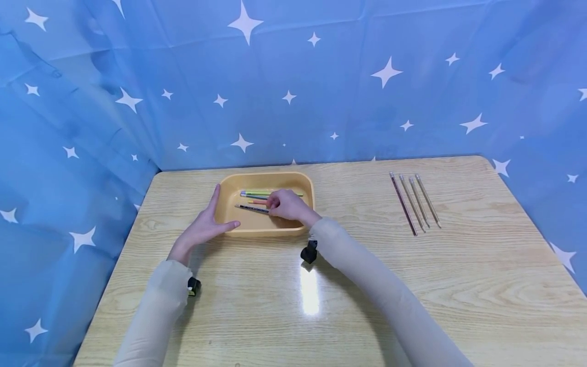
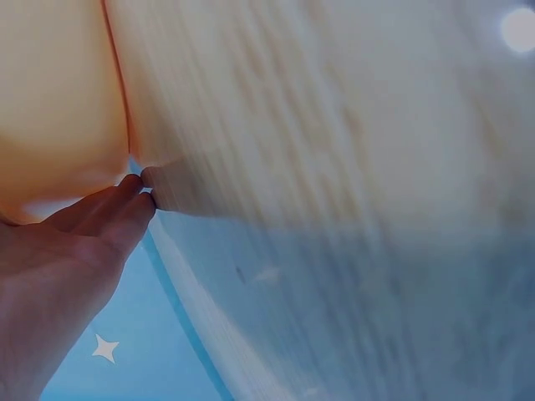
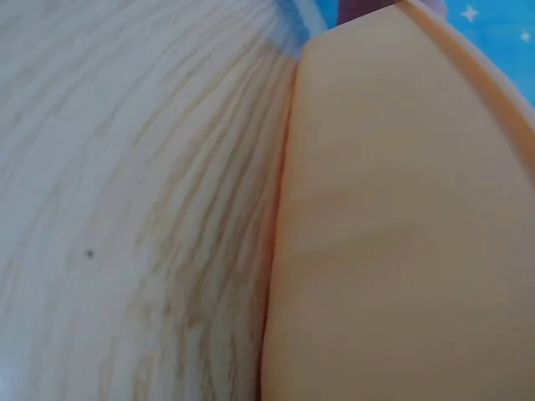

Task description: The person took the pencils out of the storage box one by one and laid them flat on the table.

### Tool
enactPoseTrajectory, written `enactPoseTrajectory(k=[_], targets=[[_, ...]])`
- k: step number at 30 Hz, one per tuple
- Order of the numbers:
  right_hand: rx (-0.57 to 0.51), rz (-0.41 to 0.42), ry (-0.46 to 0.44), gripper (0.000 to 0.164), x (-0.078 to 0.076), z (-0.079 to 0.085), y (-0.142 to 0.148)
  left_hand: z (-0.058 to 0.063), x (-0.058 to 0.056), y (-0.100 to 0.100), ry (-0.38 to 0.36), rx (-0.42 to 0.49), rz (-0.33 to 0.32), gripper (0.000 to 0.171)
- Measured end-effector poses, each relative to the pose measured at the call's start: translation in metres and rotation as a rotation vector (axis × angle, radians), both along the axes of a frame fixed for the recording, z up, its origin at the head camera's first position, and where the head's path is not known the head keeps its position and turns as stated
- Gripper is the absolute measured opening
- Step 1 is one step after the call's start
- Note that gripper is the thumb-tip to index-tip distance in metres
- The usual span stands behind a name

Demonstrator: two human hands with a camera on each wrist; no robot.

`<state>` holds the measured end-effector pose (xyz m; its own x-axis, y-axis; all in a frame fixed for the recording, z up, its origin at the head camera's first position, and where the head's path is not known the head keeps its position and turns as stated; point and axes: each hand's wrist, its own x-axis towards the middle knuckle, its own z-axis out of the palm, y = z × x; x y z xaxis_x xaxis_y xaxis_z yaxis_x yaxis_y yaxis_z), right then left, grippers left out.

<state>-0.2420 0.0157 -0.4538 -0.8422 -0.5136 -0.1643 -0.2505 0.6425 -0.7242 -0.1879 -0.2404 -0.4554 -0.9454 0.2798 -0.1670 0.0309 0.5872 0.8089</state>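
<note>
In the head view a yellow-orange tray (image 1: 261, 233) holds several pencils. My left hand (image 1: 206, 224) rests against its left end, thumb along the front rim and fingers straight at the side; the left wrist view shows those fingers (image 2: 125, 213) on the tray's outer wall. Over the tray's right half, my right hand (image 1: 291, 206) reaches in with curled fingers and pinches the right end of a dark patterned pencil (image 1: 251, 208). Just behind lie a short visible stretch of an orange pencil (image 1: 257, 202), a blue pencil (image 1: 254, 197) and a yellow-green pencil (image 1: 257, 192), partly covered by the right hand.
On the right of the wooden table (image 1: 468, 265) a dark red pencil (image 1: 403, 204) lies beside several natural-wood pencils (image 1: 421, 202), roughly parallel. A blue curtain with white stars (image 1: 321, 76) hangs behind the table and along its left side.
</note>
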Motion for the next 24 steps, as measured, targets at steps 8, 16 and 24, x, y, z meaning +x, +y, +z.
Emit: enactPoseTrajectory(k=[8, 16, 24], targets=[[-0.099, -0.033, -0.146, 0.013, 0.0002, 0.0012, 0.0016, 0.0011, 0.0001, 0.0002, 0.004, -0.008, -0.003, 0.115], [-0.164, -0.008, -0.194, 0.027, 0.0003, 0.0053, 0.0027, 0.0039, 0.0017, 0.0003, -0.007, 0.005, 0.006, 0.113], [-0.220, -0.044, -0.199, 0.031, 0.0021, 0.0069, 0.0043, 0.0000, 0.0005, -0.0012, -0.010, -0.014, 0.006, 0.115]])
